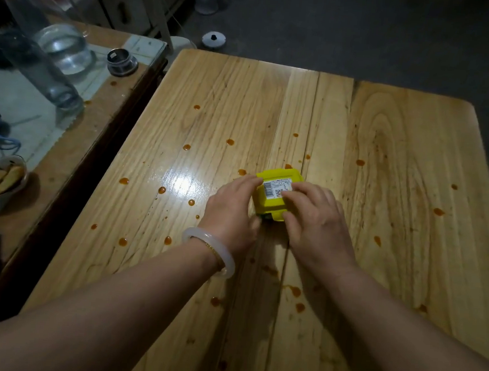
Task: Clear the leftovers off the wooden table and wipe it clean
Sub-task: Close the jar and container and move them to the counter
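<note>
1. Currently left fingers (249, 181) curl round the yellow box (268, 207) at its 9 o'clock side; right fingers (301, 189) lie curled over the barcode label (276, 189), thumb on the 5 o'clock edge.
2. Left hand (229, 213) and right hand (316, 220) both grip the box; white bangle (212, 250) on left wrist.
3. Box sits mid-counter (385, 167).
4. Orange drops (230, 141) scattered all round it.
5. Bowl (1, 176) on second counter, 9 o'clock.
</note>
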Demonstrator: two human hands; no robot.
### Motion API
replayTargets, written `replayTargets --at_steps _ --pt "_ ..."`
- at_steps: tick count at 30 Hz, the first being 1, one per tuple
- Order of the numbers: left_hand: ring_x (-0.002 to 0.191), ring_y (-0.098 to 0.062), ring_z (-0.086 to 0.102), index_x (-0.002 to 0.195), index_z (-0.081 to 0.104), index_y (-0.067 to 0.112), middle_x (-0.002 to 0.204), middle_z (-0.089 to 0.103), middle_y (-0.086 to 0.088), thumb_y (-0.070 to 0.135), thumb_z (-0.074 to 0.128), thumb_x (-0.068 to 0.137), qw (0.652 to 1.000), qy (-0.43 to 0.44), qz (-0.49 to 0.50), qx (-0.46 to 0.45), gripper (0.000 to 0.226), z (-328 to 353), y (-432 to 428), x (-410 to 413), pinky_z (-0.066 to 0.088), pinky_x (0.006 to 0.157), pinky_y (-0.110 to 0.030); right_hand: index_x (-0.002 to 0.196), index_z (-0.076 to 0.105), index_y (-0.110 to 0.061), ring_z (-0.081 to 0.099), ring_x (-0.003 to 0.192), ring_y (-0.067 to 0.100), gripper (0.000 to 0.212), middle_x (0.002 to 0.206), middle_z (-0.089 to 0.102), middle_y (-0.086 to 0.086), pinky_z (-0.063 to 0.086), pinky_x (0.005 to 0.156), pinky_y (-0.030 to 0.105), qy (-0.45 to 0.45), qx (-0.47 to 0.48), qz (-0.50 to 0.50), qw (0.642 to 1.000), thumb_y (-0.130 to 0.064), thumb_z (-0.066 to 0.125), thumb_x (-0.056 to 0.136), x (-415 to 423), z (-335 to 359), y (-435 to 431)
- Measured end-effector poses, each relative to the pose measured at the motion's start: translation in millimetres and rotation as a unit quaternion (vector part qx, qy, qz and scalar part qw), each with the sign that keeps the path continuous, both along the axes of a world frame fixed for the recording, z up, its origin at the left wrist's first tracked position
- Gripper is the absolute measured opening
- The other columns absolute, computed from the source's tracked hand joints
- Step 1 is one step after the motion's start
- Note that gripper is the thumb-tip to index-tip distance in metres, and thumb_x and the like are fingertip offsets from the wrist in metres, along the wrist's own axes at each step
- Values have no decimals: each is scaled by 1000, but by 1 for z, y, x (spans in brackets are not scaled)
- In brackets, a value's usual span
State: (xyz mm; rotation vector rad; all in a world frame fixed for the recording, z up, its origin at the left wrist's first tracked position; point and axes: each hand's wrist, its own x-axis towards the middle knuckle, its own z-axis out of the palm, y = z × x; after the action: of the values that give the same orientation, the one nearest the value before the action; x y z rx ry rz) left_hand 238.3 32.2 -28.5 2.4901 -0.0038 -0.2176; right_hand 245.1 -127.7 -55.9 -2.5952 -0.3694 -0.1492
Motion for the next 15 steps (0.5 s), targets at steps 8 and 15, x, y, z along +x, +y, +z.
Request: replayTargets --at_steps 8,15 --pt "144 -12 14 149 18 27 158 13 6 31 61 89 993 21 -41 112 74 -1 -15 26 15 113 -33 152 30 -26 8 150 14 76 163 14 -5 15 119 36 190 -66 36 979 -23 71 87 40 27 5" --pt "142 -13 24 147 25 26 157 21 3 45 64 84 987 18 -48 153 76 -9 -19 35 22 111 -32 138 44 -21 45 124 19 67 136 47 -1 38 102 33 204 -90 72 972 -17 77 79 48 38 10"
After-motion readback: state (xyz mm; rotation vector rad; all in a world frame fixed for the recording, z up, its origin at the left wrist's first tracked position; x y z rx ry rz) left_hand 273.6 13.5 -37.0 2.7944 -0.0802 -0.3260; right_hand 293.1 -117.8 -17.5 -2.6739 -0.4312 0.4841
